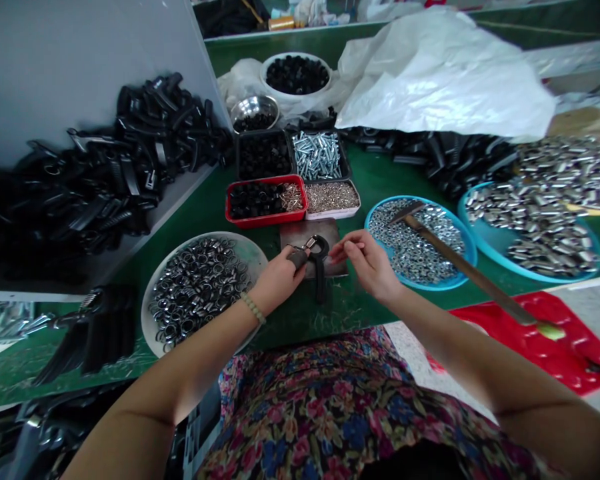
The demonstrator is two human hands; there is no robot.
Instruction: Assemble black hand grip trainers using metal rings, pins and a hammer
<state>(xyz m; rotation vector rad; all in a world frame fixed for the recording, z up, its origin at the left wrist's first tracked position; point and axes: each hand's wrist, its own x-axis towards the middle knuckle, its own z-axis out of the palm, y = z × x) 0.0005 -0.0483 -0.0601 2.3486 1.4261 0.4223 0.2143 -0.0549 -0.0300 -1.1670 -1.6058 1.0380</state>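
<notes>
Strap clip, betw. L hand, R hand

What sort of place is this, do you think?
Likely a small-parts assembly workshop: a green workbench, a round blue plastic basin of steel nuts, and a large heap of black plastic fittings.

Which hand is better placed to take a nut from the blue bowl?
Right: the right hand is beside the blue bowl, while the left hand grips the black strap.
</notes>
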